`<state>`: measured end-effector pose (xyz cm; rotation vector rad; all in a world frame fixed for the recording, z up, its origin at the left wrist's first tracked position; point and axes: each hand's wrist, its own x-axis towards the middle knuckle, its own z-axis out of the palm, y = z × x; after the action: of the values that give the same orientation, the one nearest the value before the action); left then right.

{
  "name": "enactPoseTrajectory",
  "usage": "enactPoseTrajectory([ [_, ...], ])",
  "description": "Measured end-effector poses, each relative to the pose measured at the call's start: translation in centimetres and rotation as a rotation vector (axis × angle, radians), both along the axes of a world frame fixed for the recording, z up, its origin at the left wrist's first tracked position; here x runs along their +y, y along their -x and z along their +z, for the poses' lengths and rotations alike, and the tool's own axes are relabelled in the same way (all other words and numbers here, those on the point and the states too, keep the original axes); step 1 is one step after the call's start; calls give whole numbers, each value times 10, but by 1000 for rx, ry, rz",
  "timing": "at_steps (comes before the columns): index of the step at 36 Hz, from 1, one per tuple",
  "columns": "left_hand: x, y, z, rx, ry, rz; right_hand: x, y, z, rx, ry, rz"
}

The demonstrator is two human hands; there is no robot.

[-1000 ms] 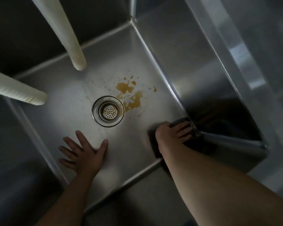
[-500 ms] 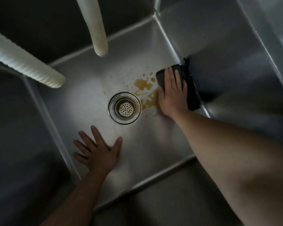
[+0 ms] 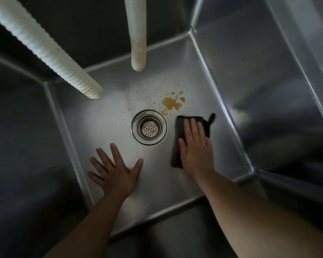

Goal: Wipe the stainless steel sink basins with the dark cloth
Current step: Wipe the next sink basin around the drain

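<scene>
The stainless steel sink basin (image 3: 104,116) fills the view, with a round drain strainer (image 3: 149,127) in the middle of its floor. A brown stain (image 3: 171,103) with small splashes lies just beyond the drain to the right. The dark cloth (image 3: 181,131) lies flat on the floor right of the drain, below the stain. My right hand (image 3: 196,146) presses flat on the cloth with straight fingers. My left hand (image 3: 116,170) rests flat on the basin floor, fingers spread, in front of the drain to the left.
Two white ribbed hoses hang over the basin: one (image 3: 45,47) slants in from the upper left, the other (image 3: 137,34) drops from the top centre. Steep steel walls (image 3: 250,81) enclose the floor on all sides.
My right hand has slid the cloth from the right wall edge beside the stain back toward me, now right of the drain. Part of the stain near the drain is gone. My left hand stayed put.
</scene>
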<state>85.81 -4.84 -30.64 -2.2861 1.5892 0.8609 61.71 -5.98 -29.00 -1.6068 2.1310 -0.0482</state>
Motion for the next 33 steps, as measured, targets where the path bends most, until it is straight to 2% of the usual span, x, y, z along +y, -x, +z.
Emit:
enactPoseTrajectory([
  [2, 0, 0, 0, -4, 9, -3, -5, 8, -2, 53, -17, -138],
  [4, 2, 0, 0, -8, 21, -7, -20, 10, -5, 82, 1, -187],
  [8, 5, -2, -5, -28, 66, -17, -76, 17, -11, 106, 72, -242],
  [11, 7, -2, -11, -48, 94, -12, -121, 16, -14, 105, 92, -192],
  [14, 8, -1, -12, -72, 114, -22, -139, 3, -15, 102, 109, -65],
  [18, 7, 0, -10, -63, 106, -25, -123, -13, -14, 64, 124, 286],
  [22, 8, 1, -4, -53, 85, -13, -103, 0, -12, 40, 92, 588],
  [24, 8, 2, 1, -59, 78, -17, -99, 16, -11, 47, 67, 659],
  [26, 6, 3, 3, -42, 64, -16, -97, 31, -9, 57, 53, 593],
  [30, 4, 0, 3, -18, 59, -22, -96, 37, -11, 99, 69, 194],
  [33, 4, -1, 0, -13, 60, -23, -125, 29, -15, 143, 80, 22],
])
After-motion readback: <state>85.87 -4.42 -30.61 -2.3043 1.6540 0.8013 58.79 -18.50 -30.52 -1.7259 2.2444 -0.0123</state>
